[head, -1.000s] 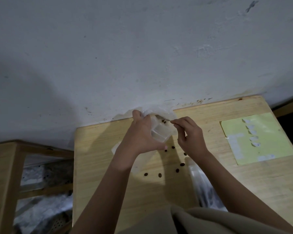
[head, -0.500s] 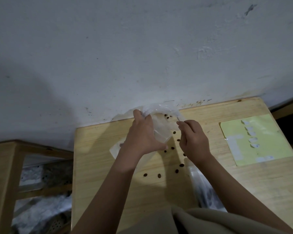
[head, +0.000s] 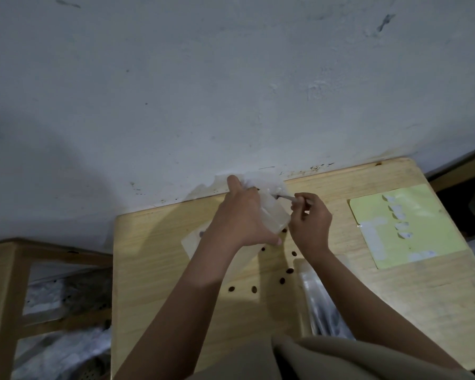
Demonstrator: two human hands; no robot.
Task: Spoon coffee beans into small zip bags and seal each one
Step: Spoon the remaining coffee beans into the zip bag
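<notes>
Both hands work at the surface's point(head: 159, 259) far edge: left hand point(head: 242, 218) grips the zip bag point(head: 274, 218) upright, mouth open, so the right hand's point(head: 310, 220) pinched spoon point(head: 285, 198) can tip beans inside.

Spoon point(head: 285, 198) bowl inside hazy zip bag point(head: 272, 212); contents indistinct.

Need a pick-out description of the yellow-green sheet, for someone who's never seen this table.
On the wooden table against the grey wall, look to its far right. The yellow-green sheet lies flat there, apart from both hands. It is the only coloured item, with small white pieces on it.
</notes>
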